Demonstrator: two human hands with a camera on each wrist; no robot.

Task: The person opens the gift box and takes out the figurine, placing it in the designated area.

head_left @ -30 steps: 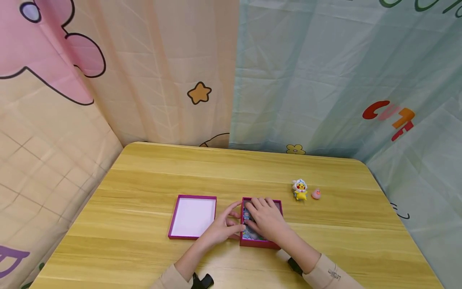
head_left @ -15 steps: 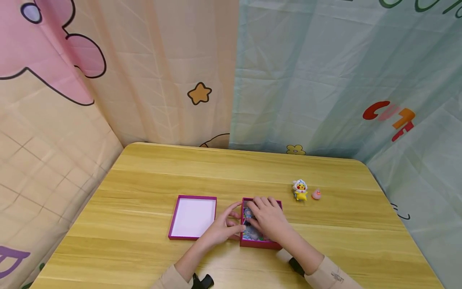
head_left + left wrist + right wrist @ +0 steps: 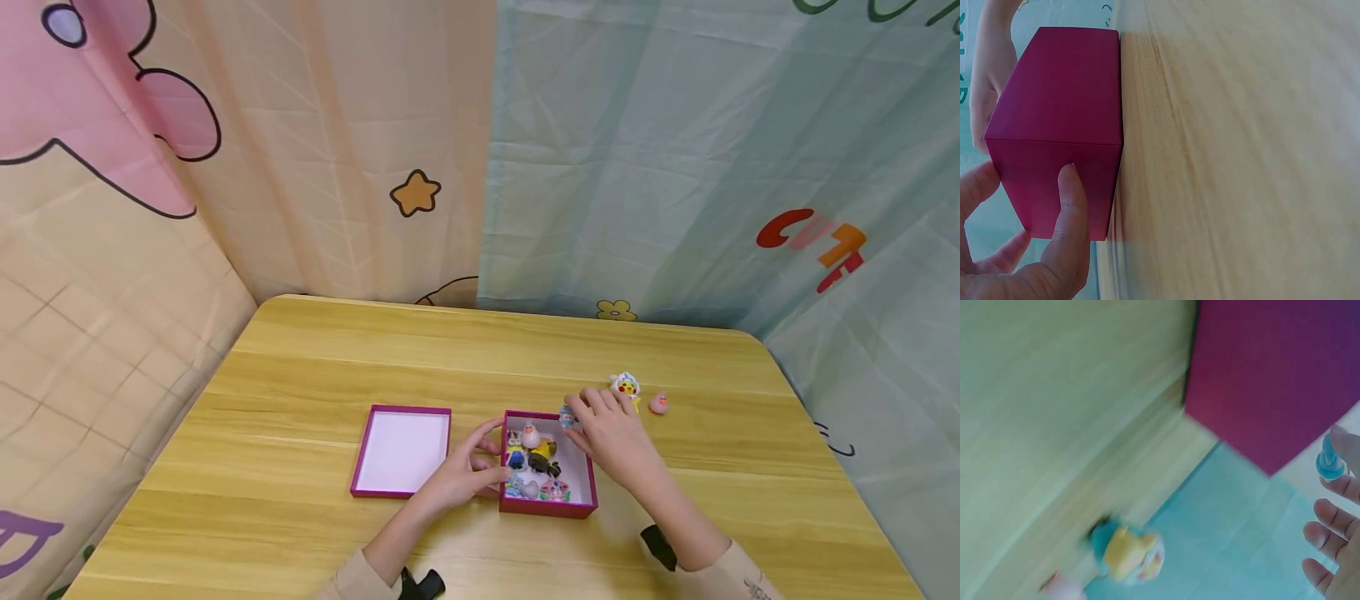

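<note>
Pinching a small blue figurine (image 3: 567,416) in the right hand (image 3: 615,435), at the far right corner of the box (image 3: 547,509) (touching its left side with the spread left hand (image 3: 471,472)) — could drop it by clipping the box.

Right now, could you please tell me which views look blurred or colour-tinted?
Head view: box clear, its contents too small for fine detail; left wrist view: box edges crisp, tabletop soft; right wrist view: bluish cast, yellow figure blurred, right hand sharper.
</note>
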